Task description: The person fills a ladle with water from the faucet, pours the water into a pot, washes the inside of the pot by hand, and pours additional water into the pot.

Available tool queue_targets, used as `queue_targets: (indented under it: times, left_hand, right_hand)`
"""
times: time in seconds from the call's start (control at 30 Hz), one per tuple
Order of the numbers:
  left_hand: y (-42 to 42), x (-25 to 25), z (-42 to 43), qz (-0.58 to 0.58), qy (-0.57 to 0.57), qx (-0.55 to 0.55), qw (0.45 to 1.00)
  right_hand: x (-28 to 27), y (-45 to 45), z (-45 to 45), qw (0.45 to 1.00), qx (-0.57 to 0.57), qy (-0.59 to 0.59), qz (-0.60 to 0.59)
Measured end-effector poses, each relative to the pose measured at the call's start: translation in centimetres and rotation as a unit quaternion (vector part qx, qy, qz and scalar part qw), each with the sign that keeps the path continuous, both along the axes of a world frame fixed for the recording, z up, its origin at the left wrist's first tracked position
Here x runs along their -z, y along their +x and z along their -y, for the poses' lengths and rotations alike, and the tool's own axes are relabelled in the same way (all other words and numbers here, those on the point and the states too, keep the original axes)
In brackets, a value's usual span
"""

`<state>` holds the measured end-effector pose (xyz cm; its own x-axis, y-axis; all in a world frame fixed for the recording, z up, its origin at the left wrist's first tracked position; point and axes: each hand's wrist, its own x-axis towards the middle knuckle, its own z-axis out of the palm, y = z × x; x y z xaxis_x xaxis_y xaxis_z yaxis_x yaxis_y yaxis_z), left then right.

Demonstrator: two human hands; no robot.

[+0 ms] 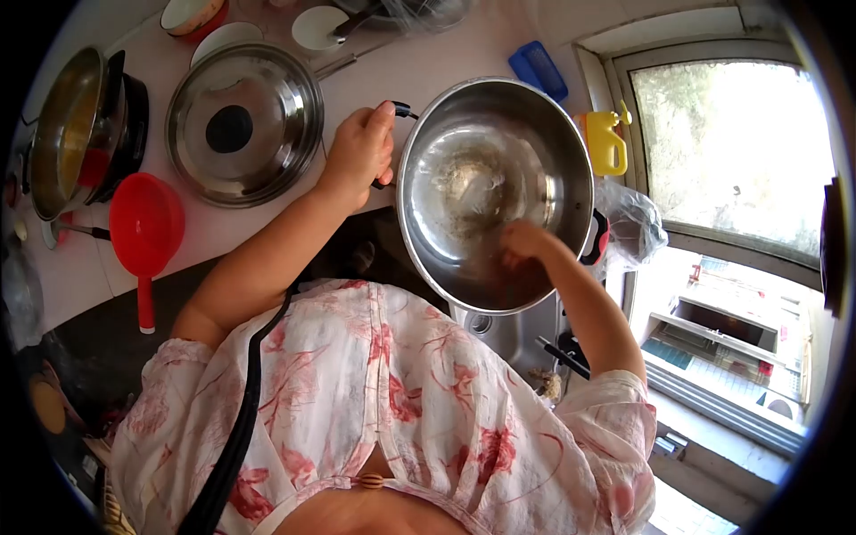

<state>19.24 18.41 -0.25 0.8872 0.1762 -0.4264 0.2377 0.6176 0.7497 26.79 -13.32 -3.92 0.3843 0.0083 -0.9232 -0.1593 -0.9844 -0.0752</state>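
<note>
The person's left hand [361, 153] is curled firmly round the black handle [404, 110] on the left of a steel pot [473, 183]. The right hand [528, 244] reaches inside, toward the near right; its fingers blur, and I can't tell what they hold. Left of the pot, a steel lid [267, 102] lies on the surface [401, 67]; to the right stands a yellow jug [606, 147].

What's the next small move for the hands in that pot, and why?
Probably slide the right hand toward the middle of the pot's base. A pale, mottled patch shows there, perhaps residue or only reflection, while that hand is nearer the person's side. The left hand holds the black handle, which should help steady things.
</note>
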Motion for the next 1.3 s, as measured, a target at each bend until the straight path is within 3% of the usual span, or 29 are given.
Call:
queue_targets:
  times: [0.07,0.13,0.2,0.27,0.3,0.33,0.37,0.4,0.43,0.47,0.57,0.6,0.63,0.67,0.7,0.73,0.8,0.83,0.87,0.9,0.97,1.03,1.07,1.1,1.13,1.17,1.23,1.3]
  left_hand:
    - [-0.1,0.0,0.0,-0.002,-0.003,0.001,1.0]
    - [0.1,-0.2,0.1,0.0,-0.001,0.001,1.0]
    - [0.0,-0.3,0.0,-0.006,0.0,0.003,1.0]
    - [0.0,-0.2,0.0,-0.003,0.011,0.003,1.0]
    - [0.0,-0.1,0.0,0.0,0.015,0.006,1.0]
    - [0.0,0.0,0.0,-0.003,0.016,0.004,1.0]
    - [-0.1,0.1,0.0,0.001,0.01,0.008,1.0]
    - [0.0,0.1,-0.1,0.008,0.003,0.013,1.0]
    - [0.1,0.0,-0.1,0.01,0.001,0.012,1.0]
    - [0.1,-0.1,-0.1,0.008,-0.005,0.013,1.0]
    - [0.0,0.0,0.0,0.005,-0.021,0.006,1.0]
    - [-0.1,-0.1,0.0,0.005,-0.02,0.004,1.0]
    - [-0.1,-0.1,0.0,0.006,-0.02,0.004,1.0]
    - [-0.1,-0.2,-0.1,0.001,-0.017,0.006,1.0]
    - [0.0,-0.3,0.0,-0.002,-0.014,0.008,1.0]
    - [0.0,-0.3,0.0,0.0,-0.011,0.011,1.0]
    - [0.0,-0.1,0.0,-0.002,-0.004,0.005,1.0]
    - [0.1,-0.1,0.1,0.0,0.001,0.007,1.0]
    - [0.1,-0.2,0.1,-0.003,0.003,0.007,1.0]
    - [0.0,-0.3,0.0,-0.007,0.005,0.005,1.0]
    - [0.1,-0.2,-0.1,-0.004,0.015,0.007,1.0]
    - [0.0,-0.1,0.1,-0.002,0.014,0.017,1.0]
    - [0.1,-0.1,0.0,-0.002,0.012,0.019,1.0]
    - [0.2,0.0,-0.1,-0.002,0.009,0.019,1.0]
    - [0.4,-0.1,-0.1,-0.002,0.007,0.017,1.0]
    - [0.5,-0.3,0.0,-0.001,0.0,0.019,1.0]
    - [0.2,-0.2,0.1,-0.005,-0.009,0.019,1.0]
    - [0.1,-0.1,0.2,-0.009,-0.003,0.005,1.0]
  right_hand:
    - [1.4,-3.1,-2.2,0.974,-0.119,0.129,-0.147]
    - [-0.2,-5.0,-8.1,0.943,-0.122,0.258,-0.169]
    - [-0.4,-3.3,-14.4,0.842,-0.445,0.303,-0.038]
    - [-6.1,-0.4,-18.6,0.884,-0.361,0.257,0.146]
    - [-4.0,2.8,-18.8,0.89,-0.332,0.242,0.197]
    - [-5.0,5.0,-18.5,0.866,-0.334,0.191,0.318]
    - [-3.3,8.7,-16.4,0.875,-0.269,0.193,0.353]
    - [-2.3,10.9,-13.4,0.84,-0.241,0.158,0.461]
    - [-4.1,11.6,-10.7,0.846,-0.245,0.061,0.469]
    - [-4.5,11.6,-6.9,0.817,-0.29,0.012,0.499]
    - [-2.7,5.9,-0.4,0.884,-0.188,-0.133,0.407]
    - [1.3,4.8,3.9,0.866,-0.402,-0.141,0.262]
    - [3.5,2.0,5.4,0.86,-0.461,-0.094,0.196]
    - [-0.4,-0.9,0.6,0.899,-0.43,0.045,0.064]
    - [-0.3,-2.7,-1.3,0.965,-0.224,0.106,-0.084]
    - [-0.5,-3.7,-4.0,0.956,-0.14,0.139,-0.216]
    - [0.7,-4.4,-9.3,0.923,-0.185,0.262,-0.214]
    - [-0.1,-3.5,-13.1,0.851,-0.411,0.324,-0.038]
    - [-1.0,-2.2,-16.5,0.814,-0.508,0.268,0.087]
    - [-3.7,-0.6,-19.1,0.854,-0.456,0.202,0.145]
    - [-2.7,5.2,-18.7,0.839,-0.381,0.199,0.333]
    - [-2.2,10.7,-13.9,0.894,-0.127,0.22,0.368]
    - [-0.8,13.0,-9.3,0.837,-0.229,0.155,0.473]
    - [1.7,14.8,-4.2,0.773,-0.452,-0.013,0.445]
    - [3.5,14.9,0.4,0.708,-0.608,-0.12,0.339]
    - [2.6,10.9,1.4,0.854,-0.411,-0.113,0.297]
    - [0.3,5.2,0.2,0.849,-0.51,-0.142,-0.004]
    - [0.8,0.8,-0.4,0.956,-0.279,-0.025,-0.084]
